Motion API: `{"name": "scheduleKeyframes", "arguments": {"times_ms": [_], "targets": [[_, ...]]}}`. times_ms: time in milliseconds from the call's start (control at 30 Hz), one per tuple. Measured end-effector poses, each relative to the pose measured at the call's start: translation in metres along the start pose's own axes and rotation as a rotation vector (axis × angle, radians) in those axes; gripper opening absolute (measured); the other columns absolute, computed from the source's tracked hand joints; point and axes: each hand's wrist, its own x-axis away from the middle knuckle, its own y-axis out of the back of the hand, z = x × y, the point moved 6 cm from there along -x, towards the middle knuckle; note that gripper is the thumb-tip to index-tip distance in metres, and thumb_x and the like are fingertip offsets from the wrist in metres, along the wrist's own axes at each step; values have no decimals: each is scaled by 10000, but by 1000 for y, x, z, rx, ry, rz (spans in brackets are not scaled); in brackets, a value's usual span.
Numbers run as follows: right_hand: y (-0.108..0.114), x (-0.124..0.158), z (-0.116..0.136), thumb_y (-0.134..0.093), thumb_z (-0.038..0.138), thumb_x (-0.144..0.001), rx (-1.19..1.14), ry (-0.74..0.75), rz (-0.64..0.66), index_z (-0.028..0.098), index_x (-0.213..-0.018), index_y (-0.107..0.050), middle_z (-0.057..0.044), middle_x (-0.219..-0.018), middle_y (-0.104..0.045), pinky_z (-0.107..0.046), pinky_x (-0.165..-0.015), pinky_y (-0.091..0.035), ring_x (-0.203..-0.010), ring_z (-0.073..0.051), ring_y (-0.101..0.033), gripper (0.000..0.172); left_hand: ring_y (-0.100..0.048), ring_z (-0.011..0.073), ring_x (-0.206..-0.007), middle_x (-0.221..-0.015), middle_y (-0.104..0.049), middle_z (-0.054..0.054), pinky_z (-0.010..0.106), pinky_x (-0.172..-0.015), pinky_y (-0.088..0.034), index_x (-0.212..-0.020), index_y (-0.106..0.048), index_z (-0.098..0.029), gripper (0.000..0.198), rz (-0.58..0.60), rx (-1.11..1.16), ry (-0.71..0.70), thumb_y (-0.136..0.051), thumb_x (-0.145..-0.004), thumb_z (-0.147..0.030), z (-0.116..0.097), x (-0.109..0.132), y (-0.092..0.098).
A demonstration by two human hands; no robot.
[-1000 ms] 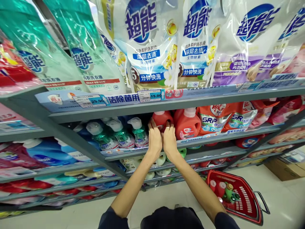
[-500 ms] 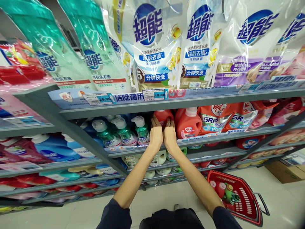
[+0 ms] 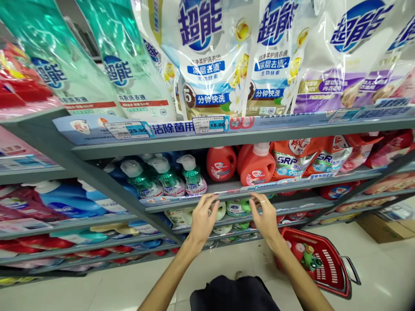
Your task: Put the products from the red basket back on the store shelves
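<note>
On the shelf in front of me stands a red detergent bottle (image 3: 221, 164), set back behind the shelf's front edge. Another red detergent bottle (image 3: 257, 166) with a pale cap is to its right, nearer the edge. Green pump bottles (image 3: 194, 177) line up on the left. My left hand (image 3: 205, 216) is in the air just below and in front of the shelf edge (image 3: 233, 193), fingers bent and apart, holding nothing. To the right, my right hand (image 3: 264, 216), with a ring on one finger, is likewise open and empty.
A red shopping basket (image 3: 333, 246) with several bottles in it is on the floor at the lower right. Large detergent pouches (image 3: 207, 65) fill the shelf above. Green and white bottles (image 3: 238, 208) sit on the shelf below. A cardboard box (image 3: 379, 229) lies at the far right.
Both hands have let go of the red detergent bottle and drawn back toward me, moving apart. The bottle now stands by itself on the shelf.
</note>
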Motion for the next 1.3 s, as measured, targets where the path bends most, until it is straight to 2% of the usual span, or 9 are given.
{"name": "scheduleKeyframes", "arguments": {"times_ms": [67,167,300,433,767,933,1000,1133,1300], "targets": [[13,-5,-28,-574,328,-1007,-3,-121,27,194,-1239,-659,-47,-883,-703,-300,-673,-557,-729,-175,-675,280,-551,96,-583,-1000,-679,29,264,-651,-491,-1124,-715,-203,197,60,-29,35,-577,-1007,-279,9,-6,-4],[26,-23,-58,-589,393,-990,2,-212,53,182,-1241,-667,-24,-778,-697,-282,-596,-529,-625,-171,-658,338,-632,145,-701,-894,-702,8,278,-725,-474,-1133,-732,-208,198,171,-147,25,-618,-992,-288,7,-28,-27],[27,-46,-67,-599,386,-977,111,-115,149,202,-1153,-716,-18,-787,-718,-270,-613,-504,-607,-162,-648,281,-689,197,-847,-1006,-736,36,292,-712,-438,-1219,-705,-211,271,313,-345,-35,-599,-1005,-340,-8,-55,-71],[25,-55,-65,-606,360,-981,220,-21,174,208,-1081,-738,-26,-836,-760,-262,-654,-499,-628,-163,-671,224,-671,177,-809,-988,-711,11,293,-627,-364,-1057,-739,-242,198,386,-410,-96,-571,-1016,-337,-14,-66,-93],[18,-61,-62,-549,269,-1038,399,261,238,203,-1157,-692,-49,-1096,-788,-266,-767,-521,-931,-205,-762,198,-652,155,-779,-910,-710,-16,291,-605,-322,-992,-793,-277,186,357,-336,-87,-614,-987,-324,-8,-67,-95],[26,-56,-61,-602,301,-1013,243,250,147,197,-1116,-693,-43,-979,-785,-266,-665,-548,-785,-177,-746,172,-657,162,-761,-939,-711,7,283,-630,-419,-1014,-795,-259,186,363,-336,-80,-618,-982,-305,-12,-66,-88],[42,-61,-57,-647,327,-985,102,190,29,196,-1162,-675,-56,-998,-762,-268,-635,-571,-780,-172,-729,222,-680,158,-801,-1069,-727,30,273,-683,-502,-1087,-774,-230,186,266,-197,-60,-642,-968,-286,-19,-71,-78],[69,-85,-41,-700,411,-942,96,201,-217,209,-1385,-572,-133,-1364,-637,-443,-1055,-543,-1269,-268,-612,503,-730,180,-839,-1213,-720,102,283,-718,-614,-1269,-685,-161,430,-17,75,91,-763,-886,-341,-28,-87,-72],[53,-112,-39,-706,538,-904,166,188,-109,157,-1543,-391,-199,-1509,-508,-537,-1185,-413,-1428,-320,-459,809,-732,250,-1051,-1235,-713,151,378,-947,-626,-1249,-672,-113,449,0,209,179,-808,-845,-256,-28,-99,-109]]}}
